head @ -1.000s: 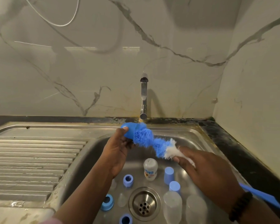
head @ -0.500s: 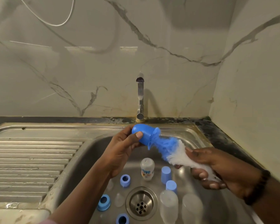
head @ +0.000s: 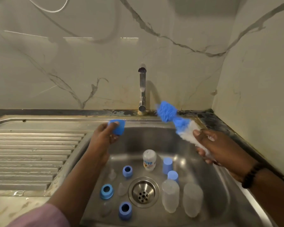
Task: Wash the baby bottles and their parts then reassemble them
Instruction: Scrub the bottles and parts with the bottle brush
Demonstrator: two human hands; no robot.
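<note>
The left hand (head: 105, 136) is holding a blue bottle cap (head: 117, 127) over the far left edge of the sink (head: 154, 138), with the thumb lying on the cap's top and the other fingers curling under it. The right hand (head: 220, 148) is gripping the bottle brush (head: 175, 123) by its white part, and the blue bristle head is pointing up and to the left, toward the tap (head: 142, 89). The brush and the cap are well apart, so the brush is not working inside the cap at this moment.

Down on the sink floor the other parts are waiting. A small white bottle (head: 149, 159) is lying near the middle, two pale blue caps (head: 167, 165) are standing just to the right of it, and two clear bottle bodies (head: 170, 194) are standing upside down at the near right of the drain (head: 143, 192). Three blue screw rings (head: 127, 171) are sitting to the left of the drain, with some clear teats between them, which are hard to see.

I am judging that the washing is at an early stage, as most parts are untouched. No water is visibly running. The risk is that the wet cap is slipping from the fingers and falling among the parts below. The clear teats are also easy to overlook, or to knock toward the drain with the brush
</note>
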